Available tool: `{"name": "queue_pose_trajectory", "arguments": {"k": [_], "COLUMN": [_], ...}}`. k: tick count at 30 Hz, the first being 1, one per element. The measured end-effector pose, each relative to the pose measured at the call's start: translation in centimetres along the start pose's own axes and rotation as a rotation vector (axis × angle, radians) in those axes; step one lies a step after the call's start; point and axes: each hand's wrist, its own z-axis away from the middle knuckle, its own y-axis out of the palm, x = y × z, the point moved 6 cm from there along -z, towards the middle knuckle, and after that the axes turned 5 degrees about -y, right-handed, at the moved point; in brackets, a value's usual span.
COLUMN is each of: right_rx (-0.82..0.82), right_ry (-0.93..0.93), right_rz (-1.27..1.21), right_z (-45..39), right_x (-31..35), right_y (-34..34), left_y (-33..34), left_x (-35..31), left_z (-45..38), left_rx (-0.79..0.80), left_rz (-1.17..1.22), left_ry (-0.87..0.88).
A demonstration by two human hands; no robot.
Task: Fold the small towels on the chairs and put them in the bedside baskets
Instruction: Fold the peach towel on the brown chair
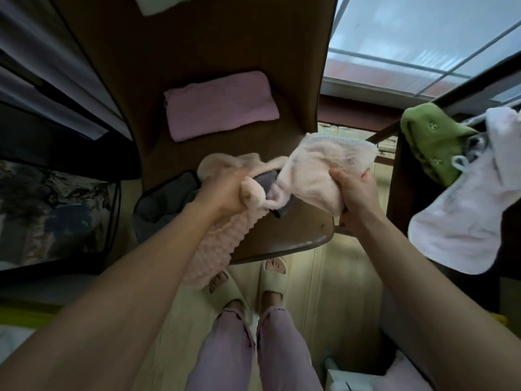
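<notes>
Gripping pale pink towel [324,167], both hands

A white cloth [160,2] on the chair back is cut off by the top edge; a grey cloth [270,187] lies mostly hidden under the pale pink towel [324,170].

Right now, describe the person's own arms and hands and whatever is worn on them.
Both forearms are bare, with no sleeves in view. The left hand and right hand wear no gloves, and no watch, bracelet or ring shows on either. Further down, the person wears lilac trousers and cream slide slippers.
</notes>
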Motion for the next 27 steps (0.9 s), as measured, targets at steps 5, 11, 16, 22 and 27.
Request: {"name": "queue_pose_trajectory", "arguments": {"k": [5,11,16,22,27], "right_rx": [0.063,0.094,-0.207,0.052,0.461], "right_ry": [-0.050,-0.037,0.119,-0.686,-0.512], "right_rz": [0.004,-0.111,0.284,1.102,1.421], "right_z": [1.2,-0.1,-2.5,-1.0,-3.1], "right_x": [1.6,0.6,-3.5,-1.8,-6.9], "right_y": [3.0,8.2,6.6,10.2,11.1], "left_y": [-5.3,-6.7,-5.0,-3.2,-2.9], "left_x": [5.0,7.1,7.5,8.7,8.8], "left_z": [4.4,4.2,3.3,2.5,1.9], "left_rx": [-0.333,-0.409,-0.425,-0.423,-0.404], "left_rz": [0.165,0.343,0.341,0.342,0.370], "left_ry": [-0.341,-0.515,-0.534,-0.543,-0.537]}}
